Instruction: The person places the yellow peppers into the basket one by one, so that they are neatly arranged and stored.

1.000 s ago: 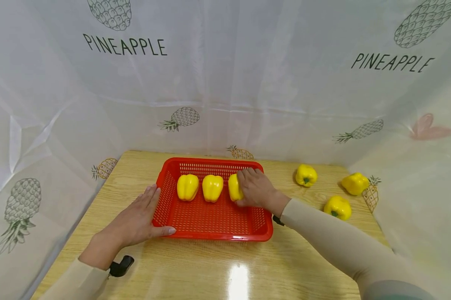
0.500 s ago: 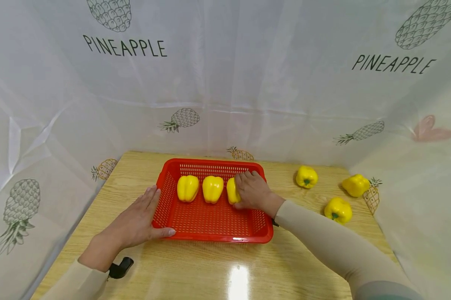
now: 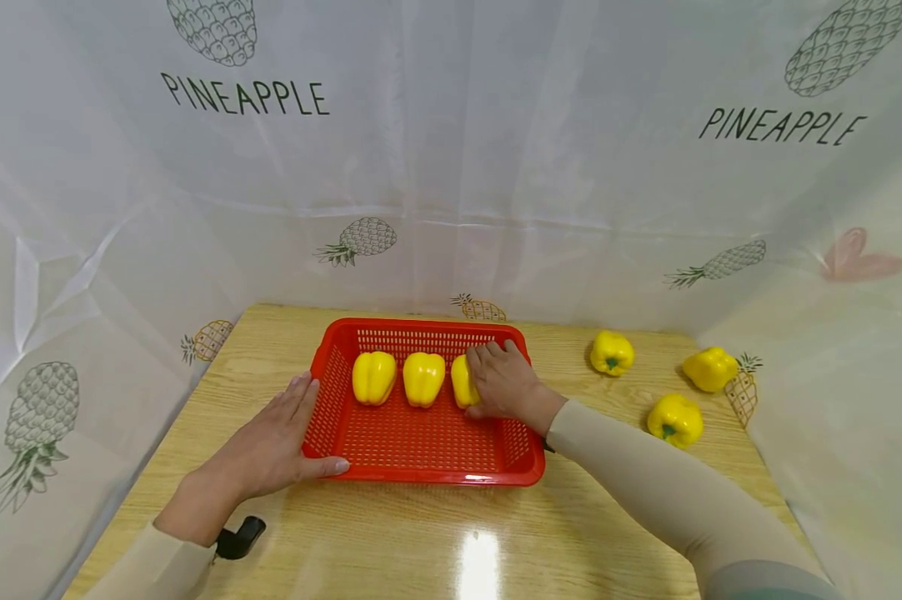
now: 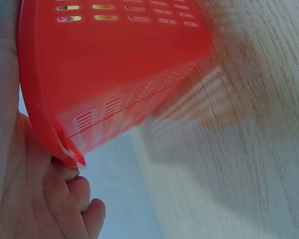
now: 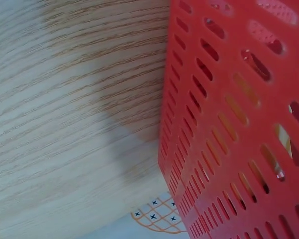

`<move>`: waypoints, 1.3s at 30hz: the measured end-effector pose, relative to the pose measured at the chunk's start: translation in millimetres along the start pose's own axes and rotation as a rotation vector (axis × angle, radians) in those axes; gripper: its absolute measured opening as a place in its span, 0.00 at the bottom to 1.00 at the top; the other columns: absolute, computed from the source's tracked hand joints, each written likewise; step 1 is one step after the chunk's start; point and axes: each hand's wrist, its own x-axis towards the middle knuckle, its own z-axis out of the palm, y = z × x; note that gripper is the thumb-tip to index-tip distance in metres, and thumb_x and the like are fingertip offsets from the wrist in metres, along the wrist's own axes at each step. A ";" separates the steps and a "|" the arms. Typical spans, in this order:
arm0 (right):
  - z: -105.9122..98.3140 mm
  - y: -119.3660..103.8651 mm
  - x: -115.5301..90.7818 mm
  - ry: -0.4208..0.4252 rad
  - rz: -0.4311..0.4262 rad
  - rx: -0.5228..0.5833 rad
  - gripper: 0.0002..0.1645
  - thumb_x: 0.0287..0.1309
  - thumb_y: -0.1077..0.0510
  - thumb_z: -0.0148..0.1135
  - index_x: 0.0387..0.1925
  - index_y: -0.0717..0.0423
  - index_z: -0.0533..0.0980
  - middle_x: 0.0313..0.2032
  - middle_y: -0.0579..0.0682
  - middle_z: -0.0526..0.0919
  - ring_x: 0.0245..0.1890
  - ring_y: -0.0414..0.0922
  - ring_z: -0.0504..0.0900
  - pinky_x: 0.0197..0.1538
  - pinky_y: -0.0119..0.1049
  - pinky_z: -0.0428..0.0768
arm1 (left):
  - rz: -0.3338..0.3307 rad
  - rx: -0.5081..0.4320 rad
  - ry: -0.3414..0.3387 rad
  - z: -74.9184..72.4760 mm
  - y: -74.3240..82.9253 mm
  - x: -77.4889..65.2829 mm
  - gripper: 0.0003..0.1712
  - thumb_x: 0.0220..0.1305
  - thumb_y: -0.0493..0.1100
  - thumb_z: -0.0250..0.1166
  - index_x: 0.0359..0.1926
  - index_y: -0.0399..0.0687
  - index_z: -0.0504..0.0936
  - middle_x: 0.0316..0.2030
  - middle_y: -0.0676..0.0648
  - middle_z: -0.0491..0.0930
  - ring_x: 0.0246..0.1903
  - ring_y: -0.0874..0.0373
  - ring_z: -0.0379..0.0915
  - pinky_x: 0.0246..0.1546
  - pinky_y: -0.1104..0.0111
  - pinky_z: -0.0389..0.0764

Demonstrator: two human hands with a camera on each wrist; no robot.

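A red plastic basket (image 3: 421, 450) with slotted walls stands on the wooden table. In it, two yellow bell peppers, the left one (image 3: 373, 378) and the middle one (image 3: 424, 380), sit side by side. To their right, my right hand (image 3: 503, 382) grips a third yellow bell pepper (image 3: 463, 382), covering its right side. My left hand (image 3: 271, 437) lies against the basket's left rim, fingers extended and thumb along the front corner. From the left wrist, its fingers (image 4: 82, 191) show beside the basket's rim (image 4: 37, 99). The basket wall (image 5: 229, 124) hides the right hand in the right wrist view.
On the table (image 3: 391, 533), right of the basket, lie three more yellow bell peppers: one at the back (image 3: 612, 353), one at the far right (image 3: 710, 369) and one nearer (image 3: 675, 421). A white pineapple-print curtain (image 3: 451, 167) hangs behind and around the table.
My right hand and its pepper have shifted slightly left inside the basket, towards the middle pepper. The left hand stays at the rim.
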 end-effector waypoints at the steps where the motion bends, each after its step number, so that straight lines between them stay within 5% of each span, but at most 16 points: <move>1: 0.1 0.0 -0.2 0.004 0.001 0.002 0.66 0.59 0.15 0.56 0.77 0.63 0.62 0.68 0.57 0.77 0.65 0.55 0.75 0.64 0.53 0.74 | 0.001 -0.001 0.000 0.0 -0.1 0.0 0.81 0.55 0.91 0.52 0.81 0.26 0.47 0.82 0.27 0.46 0.81 0.29 0.45 0.78 0.38 0.57; 16: -0.2 0.9 -3.0 0.043 -0.005 0.013 0.66 0.58 0.15 0.56 0.75 0.64 0.63 0.67 0.59 0.77 0.65 0.56 0.76 0.65 0.53 0.76 | 0.001 -0.007 -0.001 -1.7 1.3 -0.7 0.82 0.53 0.92 0.50 0.81 0.26 0.47 0.82 0.27 0.46 0.81 0.30 0.45 0.79 0.38 0.56; 26: 1.1 2.3 -3.2 0.131 -0.008 0.049 0.66 0.59 0.15 0.54 0.75 0.66 0.64 0.69 0.62 0.75 0.67 0.58 0.75 0.65 0.52 0.76 | 0.003 -0.008 0.003 -1.3 1.0 -0.6 0.80 0.55 0.90 0.52 0.81 0.26 0.47 0.82 0.27 0.46 0.81 0.29 0.45 0.79 0.38 0.55; 34: -1.8 4.9 -5.5 0.231 0.003 0.126 0.62 0.58 0.18 0.60 0.71 0.66 0.67 0.63 0.63 0.78 0.61 0.59 0.77 0.62 0.51 0.78 | 0.010 0.016 0.014 -1.4 0.7 -0.5 0.80 0.55 0.91 0.52 0.81 0.25 0.48 0.82 0.27 0.47 0.81 0.30 0.45 0.79 0.39 0.55; 39: -6.5 11.0 -13.0 0.283 0.041 0.178 0.62 0.57 0.17 0.61 0.70 0.64 0.69 0.63 0.61 0.78 0.62 0.58 0.77 0.69 0.52 0.76 | 0.015 0.037 0.018 -1.8 1.2 -1.0 0.80 0.55 0.90 0.52 0.80 0.25 0.49 0.81 0.27 0.48 0.81 0.30 0.46 0.79 0.39 0.54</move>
